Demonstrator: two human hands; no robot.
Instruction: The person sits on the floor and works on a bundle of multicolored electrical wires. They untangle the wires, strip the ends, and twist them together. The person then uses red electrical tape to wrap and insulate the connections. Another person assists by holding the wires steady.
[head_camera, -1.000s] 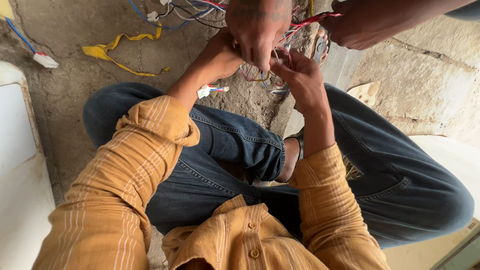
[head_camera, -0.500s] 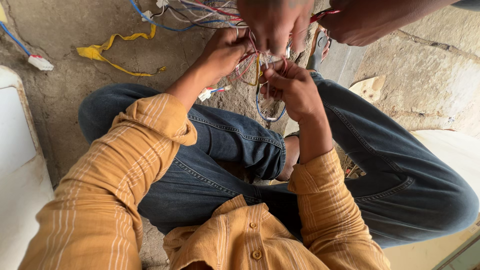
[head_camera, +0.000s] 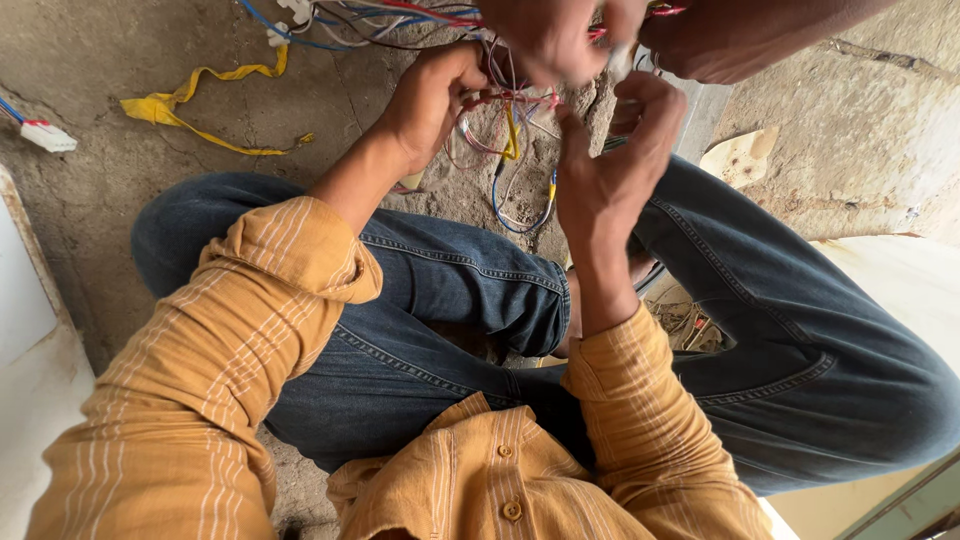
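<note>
the tangle of thin wires (head_camera: 505, 130) hangs above the concrete floor (head_camera: 130, 200), just past the person's crossed knees in blue jeans (head_camera: 440, 300), and everything else is placed from it here. the left hand (head_camera: 430, 95) comes in on the tangle's left side, fingers curled narrow and closed on red and pink strands at its upper edge. the right hand (head_camera: 610, 165) rises on the tangle's right side, palm turned toward the wires, fingers bent and close together; its tips reach up behind another person's hand, so whether they pinch a wire cannot be told. a short yellow wire (head_camera: 510, 135) hangs in the middle of the tangle, and a blue loop (head_camera: 520, 215) sags from its lower edge toward the jeans.

directly above the tangle a second person's hand (head_camera: 555, 35) reaches down from the top edge and covers the upper ends of the wires; that person's other arm (head_camera: 760, 35) crosses to the upper right. these block the view of where the strands join.

to the upper left of the tangle, more blue and red wires (head_camera: 330, 25) run along the floor. farther left lies a crumpled yellow strip (head_camera: 200, 105), and well left of that a small white connector (head_camera: 45, 135) on a blue lead. to the right of the tangle sits a pale scrap (head_camera: 740, 160) against a rough concrete slab (head_camera: 860, 150).
</note>
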